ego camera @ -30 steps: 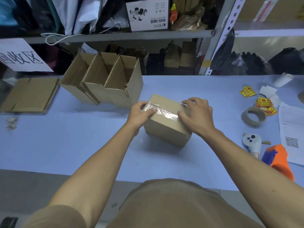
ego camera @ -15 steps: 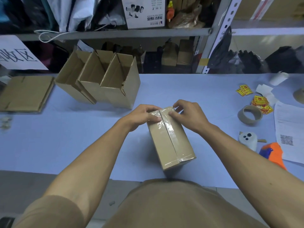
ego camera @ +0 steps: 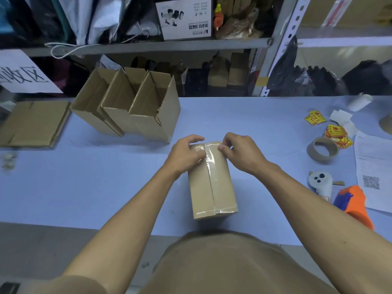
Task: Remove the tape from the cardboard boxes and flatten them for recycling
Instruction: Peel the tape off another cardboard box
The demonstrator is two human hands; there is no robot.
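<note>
While gripped at its far end by both hands, lies lengthwise at frame centre on the table (ego camera: 84,183): one sealed box (ego camera: 212,187), clear tape (ego camera: 209,162) running down its seam. Turned end-on since a second ago, when it sat crosswise; barely shifted since half a second ago. Left hand (ego camera: 185,154) curled over the far left corner, fingers pressed on the tape. Right hand (ego camera: 240,152) curled at the far right corner, thumb and fingertips pinching at the tape edge, though cannot tell whether any has lifted. Upper left: three open boxes (ego camera: 131,105) standing in a row, touching; one flattened box (ego camera: 31,124) at the left edge. Right side: one tape roll (ego camera: 322,150), one orange dispenser (ego camera: 354,203), one white controller (ego camera: 320,181).
</note>
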